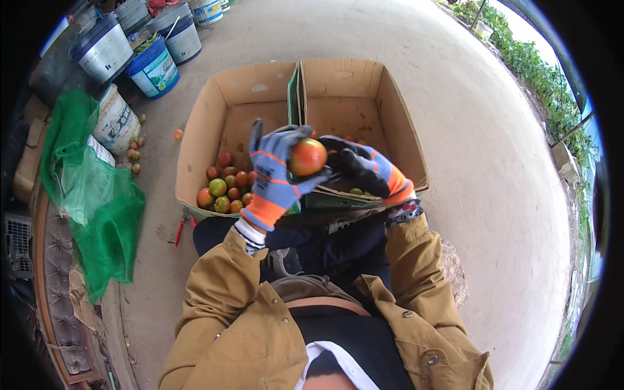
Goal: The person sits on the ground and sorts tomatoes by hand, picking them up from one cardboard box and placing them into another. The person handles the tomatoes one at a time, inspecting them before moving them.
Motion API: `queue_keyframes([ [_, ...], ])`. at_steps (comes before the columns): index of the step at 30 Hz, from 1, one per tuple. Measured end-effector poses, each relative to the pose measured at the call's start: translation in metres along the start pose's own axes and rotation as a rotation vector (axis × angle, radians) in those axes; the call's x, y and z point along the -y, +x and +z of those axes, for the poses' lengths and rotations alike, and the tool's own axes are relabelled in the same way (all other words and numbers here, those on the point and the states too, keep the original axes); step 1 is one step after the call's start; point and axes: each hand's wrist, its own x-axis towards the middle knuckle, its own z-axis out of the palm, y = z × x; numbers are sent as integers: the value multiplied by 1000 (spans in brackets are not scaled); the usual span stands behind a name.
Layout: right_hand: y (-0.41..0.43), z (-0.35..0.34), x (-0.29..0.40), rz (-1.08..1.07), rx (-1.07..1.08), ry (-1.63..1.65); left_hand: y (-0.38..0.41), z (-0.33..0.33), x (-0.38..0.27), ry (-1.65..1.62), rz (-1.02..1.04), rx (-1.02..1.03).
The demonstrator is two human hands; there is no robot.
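Observation:
My left hand (275, 165), in a blue, orange and black work glove, holds a red and green tomato (308, 157) above the divide between two cardboard boxes. My right hand (363, 168), gloved alike, is close beside it with bent fingers; a reddish thing shows in part at its fingers, and whether it is gripped is unclear. Several red and green tomatoes (218, 187) lie in the near part of the left box (258, 83). In the right box (341, 78) some red tomatoes and green ones (356, 191) show partly behind my right hand.
Red-handled pruning shears (179, 233) lie on the floor by the left box. Plastic buckets (155, 68) stand at the upper left. A green mesh bag (109, 219) and several loose tomatoes (136, 168) are at the left. A stone-like block (453, 273) is at my right side.

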Motion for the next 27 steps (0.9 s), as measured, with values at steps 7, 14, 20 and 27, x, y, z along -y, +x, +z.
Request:
queue_keyframes([
  [7,21,-112,-97,599,-277,-434,-92,10,137,476,-771,404],
  [14,75,-121,-172,815,-94,-1346,-126,33,158,690,-829,1129],
  [20,100,-97,-210,909,124,-1626,-134,31,155,684,-784,1188],
  [27,94,-94,-237,814,392,-1580,-132,33,155,697,-770,1153],
])
